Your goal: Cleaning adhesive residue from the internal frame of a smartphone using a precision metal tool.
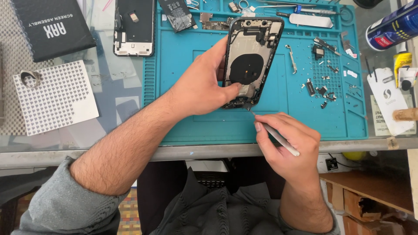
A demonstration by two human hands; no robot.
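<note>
1. The glass desk (109, 93) carries everything; a blue work mat (187, 126) covers its middle and reaches close to the near edge, giving a ridged, compartmented surface so that loose parts stay put.
2. On the desk's far left corner lies a dark box (52, 26), and nearer along the left side a white card with a dotted pattern (56, 95); both are well apart from the hands.
3. A detached phone screen (134, 27) lies face down at the far edge, just beside the mat's left border, out of the working area.
4. The opened phone body (250, 56) is tilted up off the mat near its middle, its lower end nearest the person so that end faces the tool.
5. The left hand (200, 89) has its fingers closed around the phone body's left side and lower end, steadying it.
6. The right hand (289, 141), near the desk's near edge, pinches a thin white tool (278, 139) like a pen; its metal tip touches the phone's lower end.
7. A spray can (392, 26) lies at the far right corner.
8. Small brackets and screws (322, 89) are scattered on the mat's right part, near but clear of the right hand.
</note>
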